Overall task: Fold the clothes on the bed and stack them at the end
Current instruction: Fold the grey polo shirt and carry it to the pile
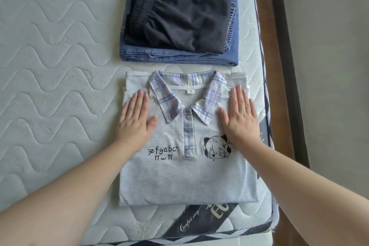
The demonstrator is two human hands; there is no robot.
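Head view, looking down on a quilted mattress (50, 66). Grey polo shirt (185, 181) lies folded into a rectangle, front up, plaid collar (169, 94) and plaid placket showing; black lettering sits on the chest below the left hand, a cartoon print on the chest by the right hand. Left hand (135, 120) lies flat on the shirt just beside the collar, fingers straight and together, thumb spread toward the placket; nothing grasped. Right hand (239, 118) lies flat on the other side of the collar, fingers straight, heel of the palm touching the cartoon print; nothing grasped. Beyond the shirt's collar edge, apart by a narrow strip of mattress, sits a stack: folded blue jeans (179, 58) at the bottom, a folded black garment (179, 16) with a gathered elastic waistband on top. Shirt's right edge runs close to the mattress's piped side edge, with a brown bed frame rail (279, 66) just past it. Shirt's near edge stops just short of a dark printed label (201, 223) at the mattress's near corner. Left of the shirt, the mattress surface stretches wide and bare to the frame's edge.
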